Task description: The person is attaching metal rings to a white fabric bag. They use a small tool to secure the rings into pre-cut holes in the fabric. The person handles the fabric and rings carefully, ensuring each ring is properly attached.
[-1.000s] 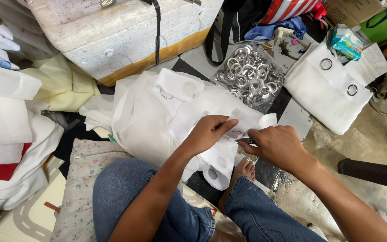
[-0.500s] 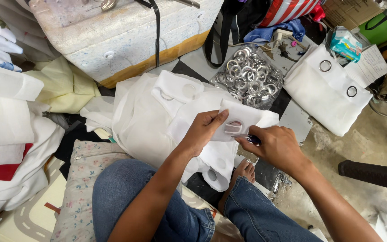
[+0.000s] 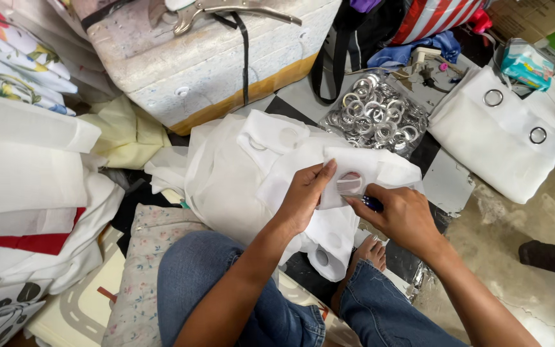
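Observation:
My left hand pinches the folded top band of a white curtain, holding it just left of a round hole in the cloth. My right hand grips the same band from the right and also holds a small dark blue tool under the hole. The rest of the curtain lies bunched on my lap and the floor, with more round holes showing in its folds.
A clear bag of metal eyelet rings lies just beyond the curtain. A folded white curtain with rings fitted sits at right. A white foam box with pliers on top stands behind. Stacked folded fabrics fill the left.
Both hands have lifted the curtain band higher and spread it, so the round hole now faces up between them. The hands moved slightly away from my body.

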